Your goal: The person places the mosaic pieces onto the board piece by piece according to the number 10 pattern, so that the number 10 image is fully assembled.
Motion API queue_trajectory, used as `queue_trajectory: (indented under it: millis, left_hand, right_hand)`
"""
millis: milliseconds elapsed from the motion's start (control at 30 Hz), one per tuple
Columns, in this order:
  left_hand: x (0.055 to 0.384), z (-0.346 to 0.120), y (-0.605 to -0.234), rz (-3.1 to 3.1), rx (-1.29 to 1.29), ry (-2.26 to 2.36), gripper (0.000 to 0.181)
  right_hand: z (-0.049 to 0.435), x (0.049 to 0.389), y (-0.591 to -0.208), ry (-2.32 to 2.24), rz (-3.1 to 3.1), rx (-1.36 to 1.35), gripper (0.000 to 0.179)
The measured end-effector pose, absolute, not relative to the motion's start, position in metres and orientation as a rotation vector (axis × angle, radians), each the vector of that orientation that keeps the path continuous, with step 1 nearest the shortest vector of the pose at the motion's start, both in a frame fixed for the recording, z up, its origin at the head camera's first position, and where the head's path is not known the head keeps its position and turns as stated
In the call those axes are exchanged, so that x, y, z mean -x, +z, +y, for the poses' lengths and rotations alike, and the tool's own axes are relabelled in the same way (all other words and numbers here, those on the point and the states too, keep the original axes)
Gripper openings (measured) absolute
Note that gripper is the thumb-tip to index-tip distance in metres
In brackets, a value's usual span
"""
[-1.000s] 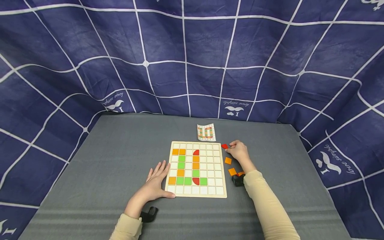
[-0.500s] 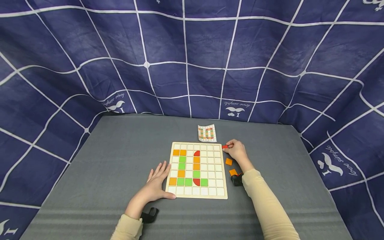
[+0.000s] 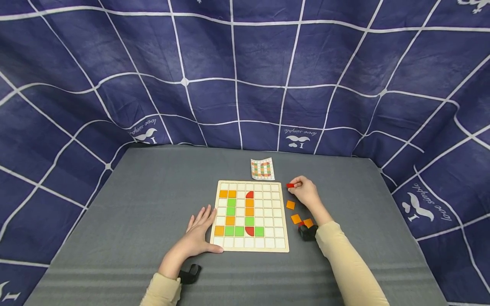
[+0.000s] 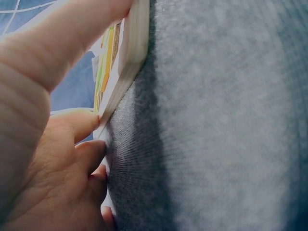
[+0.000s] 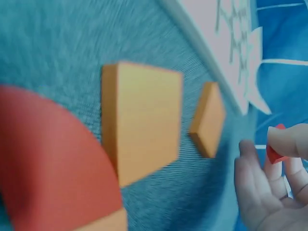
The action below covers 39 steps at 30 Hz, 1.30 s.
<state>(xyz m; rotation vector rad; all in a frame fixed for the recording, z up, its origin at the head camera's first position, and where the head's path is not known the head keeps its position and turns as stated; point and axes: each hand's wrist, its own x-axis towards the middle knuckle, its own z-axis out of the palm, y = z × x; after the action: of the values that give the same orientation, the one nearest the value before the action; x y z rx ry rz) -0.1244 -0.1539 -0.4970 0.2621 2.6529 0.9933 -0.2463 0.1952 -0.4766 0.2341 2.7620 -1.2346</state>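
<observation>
A wooden grid board (image 3: 272, 242) lies flat with orange and green squares and red quarter-circles set in several cells. Along its left side rests my left hand (image 3: 197, 238), fingers spread at the left edge and thumb at the near left corner. My right hand (image 3: 305, 191), just past the board's far right corner, pinches a red quarter-circle tile (image 3: 290, 185) between thumb and fingers. In the right wrist view this red tile (image 5: 275, 156) is partly hidden by the thumb. Loose orange tiles (image 3: 291, 205) lie beside the board's right edge, near that wrist.
A small printed pattern card (image 3: 262, 169) lies beyond the board's far edge. By the right wrist camera (image 3: 308, 232), a second orange tile (image 3: 296, 219) and a partly covered red tile (image 5: 53, 163) sit on the grey tabletop. A blue curtain (image 3: 260, 102) stands behind.
My right hand has closed on the red tile, tipped it up off the tabletop and drawn it slightly right of the board's corner. The left hand stays at the board's edge.
</observation>
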Motion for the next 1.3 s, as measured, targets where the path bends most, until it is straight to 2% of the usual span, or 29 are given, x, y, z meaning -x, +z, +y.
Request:
queue_trajectory:
  millis: [433,733,1000,1300]
  left_hand:
    - [0.129,-0.154,-0.5,2.648,-0.257,0.98,0.124]
    - [0.129,-0.155,-0.498,2.644,-0.253,0.987,0.125]
    - [0.128,-0.154,-0.499,2.65,-0.244,0.977,0.125]
    - [0.127,-0.155,-0.5,2.643,-0.241,0.997,0.125]
  right_hand:
    - [0.183,0.197,-0.46,-1.463,2.531,0.069,0.022]
    - [0.167,0.17,-0.469,-1.334,2.553,0.287,0.012]
    - [0.158,0.157,-0.479,-1.218,2.569,0.381,0.009]
    - [0.15,0.15,-0.485,-1.195,2.602,0.324,0.008]
